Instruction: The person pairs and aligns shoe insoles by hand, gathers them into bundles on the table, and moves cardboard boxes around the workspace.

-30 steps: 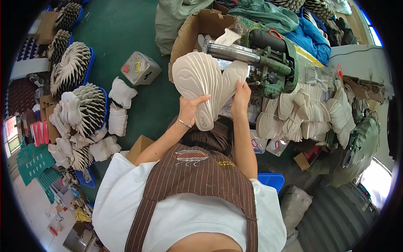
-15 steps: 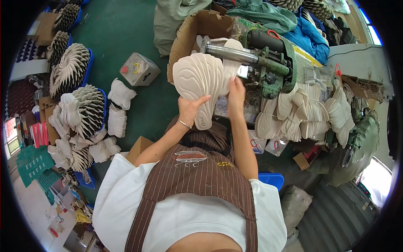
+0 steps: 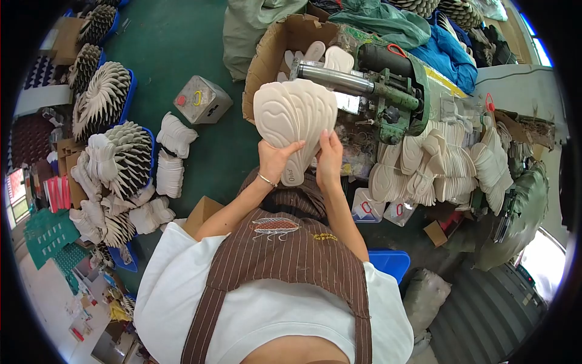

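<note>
A fanned stack of cream insoles [image 3: 294, 118] is held up in front of the apron. My left hand [image 3: 277, 159] grips it at the lower left, thumb across the top insole. On the right side my right hand [image 3: 329, 155] has its fingers closed on the stack's edge. Just beyond the stack is the metal cylinder [image 3: 333, 77] of a green machine [image 3: 397, 112]. One loose insole [image 3: 339, 59] lies behind that cylinder, beside an open cardboard box [image 3: 257, 79] with more insoles inside.
Bundled insoles [image 3: 448, 161] lie right of the machine. A square metal can [image 3: 203, 99] stands on the green floor at the left, near white bundles [image 3: 170, 173] and blue trays [image 3: 151, 151] of insoles. A blue bin [image 3: 390, 264] is by my right elbow.
My right hand has left the separate insole, which now lies beyond the cylinder, and has come back to the stack. My left hand keeps its hold; the stack has fewer insoles spread to the right.
</note>
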{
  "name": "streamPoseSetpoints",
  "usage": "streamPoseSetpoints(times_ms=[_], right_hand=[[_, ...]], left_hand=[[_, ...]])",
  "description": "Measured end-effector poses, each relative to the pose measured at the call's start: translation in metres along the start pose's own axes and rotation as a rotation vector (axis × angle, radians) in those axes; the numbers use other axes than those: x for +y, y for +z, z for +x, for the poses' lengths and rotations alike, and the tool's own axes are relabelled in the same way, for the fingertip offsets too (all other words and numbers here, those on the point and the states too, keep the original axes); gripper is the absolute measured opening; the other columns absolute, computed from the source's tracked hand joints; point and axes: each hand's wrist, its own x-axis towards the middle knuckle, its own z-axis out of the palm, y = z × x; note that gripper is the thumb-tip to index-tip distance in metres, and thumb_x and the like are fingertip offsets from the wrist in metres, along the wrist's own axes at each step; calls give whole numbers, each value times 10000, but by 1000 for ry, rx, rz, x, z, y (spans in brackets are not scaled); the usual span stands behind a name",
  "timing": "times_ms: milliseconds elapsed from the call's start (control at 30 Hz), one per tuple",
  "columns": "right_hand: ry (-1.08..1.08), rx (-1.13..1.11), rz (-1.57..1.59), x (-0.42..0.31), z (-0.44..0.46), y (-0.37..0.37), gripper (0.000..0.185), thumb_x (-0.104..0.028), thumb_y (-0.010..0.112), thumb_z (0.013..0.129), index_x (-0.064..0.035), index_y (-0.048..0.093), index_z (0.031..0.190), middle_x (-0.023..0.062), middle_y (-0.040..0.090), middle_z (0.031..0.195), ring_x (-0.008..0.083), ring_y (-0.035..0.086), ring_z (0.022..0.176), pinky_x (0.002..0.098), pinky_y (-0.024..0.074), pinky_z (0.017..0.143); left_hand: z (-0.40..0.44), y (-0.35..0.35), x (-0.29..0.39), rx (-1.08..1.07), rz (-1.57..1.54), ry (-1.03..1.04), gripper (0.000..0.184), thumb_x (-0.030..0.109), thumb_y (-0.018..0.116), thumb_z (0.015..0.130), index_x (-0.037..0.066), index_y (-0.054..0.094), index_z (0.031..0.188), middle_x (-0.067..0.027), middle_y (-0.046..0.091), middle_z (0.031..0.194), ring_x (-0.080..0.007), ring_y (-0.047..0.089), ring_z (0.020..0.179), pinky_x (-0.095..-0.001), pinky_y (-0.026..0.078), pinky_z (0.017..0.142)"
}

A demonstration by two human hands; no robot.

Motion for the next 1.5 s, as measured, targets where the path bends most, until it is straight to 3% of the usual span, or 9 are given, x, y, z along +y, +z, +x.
streamPoseSetpoints(times_ms=[400, 533, 667, 733, 800, 867, 1133, 1300, 1500], right_hand=[[94, 3, -31, -14, -4, 6, 215, -203, 482, 934, -59, 574, 1065, -33, 592, 876, 35, 517, 692, 201, 393, 575], [-65, 112, -214, -2, 53, -39, 215, -168, 464, 935, 4, 578, 997, 12, 597, 846, 73, 512, 738, 244, 421, 682], [58, 35, -43, -28, 28, 5, 248, -234, 472, 940, -32, 561, 1054, -74, 498, 731, 18, 410, 605, 193, 326, 520], [145, -152, -191, -21, 10, -9, 263, -224, 470, 944, -23, 570, 1081, -15, 585, 864, 61, 516, 689, 225, 431, 636], [92, 7, -26, -7, 8, -14, 231, -186, 459, 947, -1, 578, 1017, 15, 600, 868, 94, 548, 732, 262, 453, 688], [42, 213, -76, -12, 25, -24, 203, -154, 450, 947, 6, 573, 964, 21, 595, 838, 105, 554, 734, 274, 457, 678], [45, -120, -53, -20, -2, 5, 181, -155, 513, 921, -12, 577, 1012, 31, 617, 925, 90, 558, 790, 249, 453, 714], [-28, 149, 19, -16, 32, -21, 173, -117, 471, 925, -5, 584, 993, 28, 622, 892, 89, 575, 737, 234, 462, 658], [146, -215, 97, -25, -4, 6, 264, -216, 429, 964, -5, 561, 1054, 52, 619, 990, 108, 591, 855, 249, 478, 754]], left_hand=[[0, 0, 1, 37, 10, -2, 259, 39, 752, 682, -67, 641, 890, -94, 661, 873, -131, 617, 727, -260, 499, 658], [-2, 0, -2, 38, -30, -18, 256, 34, 750, 691, -61, 640, 901, -91, 659, 877, -130, 616, 726, -266, 504, 663], [1, 2, -4, 35, -102, -40, 272, 33, 750, 692, -59, 636, 921, -84, 657, 887, -126, 611, 740, -269, 505, 674], [-1, 1, -4, 9, -79, -63, 285, 48, 754, 700, -50, 632, 938, -74, 655, 904, -123, 607, 761, -273, 504, 687], [-1, -1, -7, 6, -85, -71, 286, 60, 757, 704, -45, 634, 941, -71, 654, 913, -124, 606, 774, -271, 501, 694], [-1, -2, -7, 1, -91, -79, 287, 71, 760, 709, -39, 635, 943, -68, 653, 922, -124, 606, 787, -270, 499, 702], [-2, 8, -5, -43, -96, -31, 308, 217, 643, 856, -16, 582, 1048, -23, 615, 977, -84, 562, 852, -229, 455, 740], [1, 0, -13, -116, -139, -79, 350, 306, 544, 916, -10, 571, 1064, -6, 596, 980, -69, 532, 872, -217, 427, 766], [1, -3, -20, -268, -155, -136, 450, 369, 418, 959, -18, 505, 1172, -41, 572, 1074, -92, 523, 955, -237, 418, 842]])
